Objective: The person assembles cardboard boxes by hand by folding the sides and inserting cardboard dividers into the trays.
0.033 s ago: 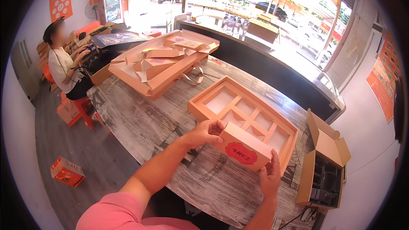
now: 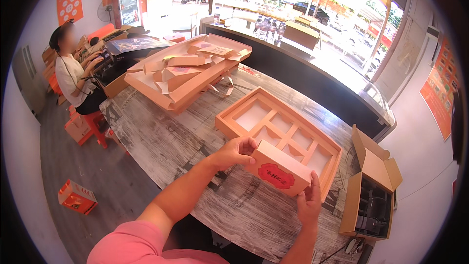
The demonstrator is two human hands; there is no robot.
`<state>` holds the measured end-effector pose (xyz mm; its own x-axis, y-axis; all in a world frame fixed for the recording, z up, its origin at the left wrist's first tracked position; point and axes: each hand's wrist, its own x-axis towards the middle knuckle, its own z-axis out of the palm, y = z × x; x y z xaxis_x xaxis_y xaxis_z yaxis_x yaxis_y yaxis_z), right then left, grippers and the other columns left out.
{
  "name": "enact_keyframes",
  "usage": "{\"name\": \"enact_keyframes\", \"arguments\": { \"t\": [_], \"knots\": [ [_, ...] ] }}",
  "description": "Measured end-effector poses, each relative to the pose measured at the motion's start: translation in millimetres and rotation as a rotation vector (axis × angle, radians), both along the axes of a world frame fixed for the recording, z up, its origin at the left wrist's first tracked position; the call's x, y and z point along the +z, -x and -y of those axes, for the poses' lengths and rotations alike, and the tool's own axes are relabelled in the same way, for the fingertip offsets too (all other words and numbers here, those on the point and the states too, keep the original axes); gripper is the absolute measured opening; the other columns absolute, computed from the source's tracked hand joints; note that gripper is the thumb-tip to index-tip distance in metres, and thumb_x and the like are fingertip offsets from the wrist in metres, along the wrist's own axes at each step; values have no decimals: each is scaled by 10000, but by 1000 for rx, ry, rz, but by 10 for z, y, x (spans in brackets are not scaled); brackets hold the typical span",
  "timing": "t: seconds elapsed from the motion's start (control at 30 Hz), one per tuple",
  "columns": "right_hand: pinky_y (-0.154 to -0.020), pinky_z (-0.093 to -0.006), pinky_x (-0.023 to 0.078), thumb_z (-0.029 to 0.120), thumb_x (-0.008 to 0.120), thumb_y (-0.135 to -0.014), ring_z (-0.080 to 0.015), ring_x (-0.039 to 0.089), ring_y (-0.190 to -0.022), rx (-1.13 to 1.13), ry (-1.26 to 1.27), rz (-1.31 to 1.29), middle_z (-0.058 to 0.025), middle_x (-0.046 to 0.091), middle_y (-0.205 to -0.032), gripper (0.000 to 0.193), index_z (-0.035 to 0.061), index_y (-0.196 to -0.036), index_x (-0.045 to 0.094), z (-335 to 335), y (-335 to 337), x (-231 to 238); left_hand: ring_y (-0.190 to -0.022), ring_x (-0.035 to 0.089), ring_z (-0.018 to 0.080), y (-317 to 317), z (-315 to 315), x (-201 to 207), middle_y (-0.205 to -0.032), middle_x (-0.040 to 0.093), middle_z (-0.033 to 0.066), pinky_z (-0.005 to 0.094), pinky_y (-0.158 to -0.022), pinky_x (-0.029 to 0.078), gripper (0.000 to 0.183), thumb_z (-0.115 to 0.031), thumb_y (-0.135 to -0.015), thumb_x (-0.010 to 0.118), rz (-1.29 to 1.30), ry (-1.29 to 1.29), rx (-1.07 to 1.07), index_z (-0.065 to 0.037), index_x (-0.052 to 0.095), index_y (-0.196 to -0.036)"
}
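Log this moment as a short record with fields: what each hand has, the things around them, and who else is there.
left hand: grips the left end of a small orange box with a red label
right hand: holds the box's lower right corner
box position: held above the wooden table, at the near edge of the divided tray
divided tray: orange, open, compartments empty
stack of flat orange cartons: far left of table
open cardboard carton: right of table
seated person: far left

L hand: fingers curled, gripping | R hand: upright, fingers prob. clamped
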<state>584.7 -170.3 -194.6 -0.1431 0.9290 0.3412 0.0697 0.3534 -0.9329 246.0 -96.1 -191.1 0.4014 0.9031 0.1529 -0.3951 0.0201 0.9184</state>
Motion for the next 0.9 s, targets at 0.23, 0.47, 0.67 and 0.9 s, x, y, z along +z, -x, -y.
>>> {"name": "enact_keyframes", "arguments": {
  "t": [0.23, 0.47, 0.67, 0.9],
  "knots": [
    [-1112, -349, 483, -101, 361, -1031, -228, 610, -1324, -171, -105, 204, -183, 576, -1494, 682, 36, -1693, 274, -3, 17, -15, -1176, 658, 161, -31, 73, 68, -1292, 680, 73, 317, -971, 559, 591, -35, -854, 853, -119, 3, 109, -43, 561, -1368],
    [-1084, -336, 491, -106, 330, -1046, -243, 632, -1275, -298, -133, -95, -225, 589, -1471, 648, 28, -1679, 286, -13, 117, 21, -1210, 663, 159, -108, 6, -6, -1335, 701, 105, 331, -1011, 565, 656, -77, -885, 874, -11, -39, 274, 28, 554, -1448],
    [-1132, -337, 458, -74, 375, -1058, -237, 571, -1376, -509, -224, 25, -185, 544, -1549, 572, 12, -1622, 403, -50, 119, -83, -1160, 689, 142, -221, 60, -10, -1298, 721, 79, 327, -995, 578, 534, -74, -923, 848, -61, -78, 408, 20, 601, -1388],
    [-1119, -336, 478, -29, 452, -1089, -197, 578, -1345, -553, -294, 271, -130, 582, -1488, 362, -16, -1411, 617, -62, -65, -140, -1142, 666, 109, -193, 106, -25, -1252, 718, 55, 293, -970, 562, 470, -59, -953, 813, 27, -142, 375, 23, 613, -1370]
  ]
}}
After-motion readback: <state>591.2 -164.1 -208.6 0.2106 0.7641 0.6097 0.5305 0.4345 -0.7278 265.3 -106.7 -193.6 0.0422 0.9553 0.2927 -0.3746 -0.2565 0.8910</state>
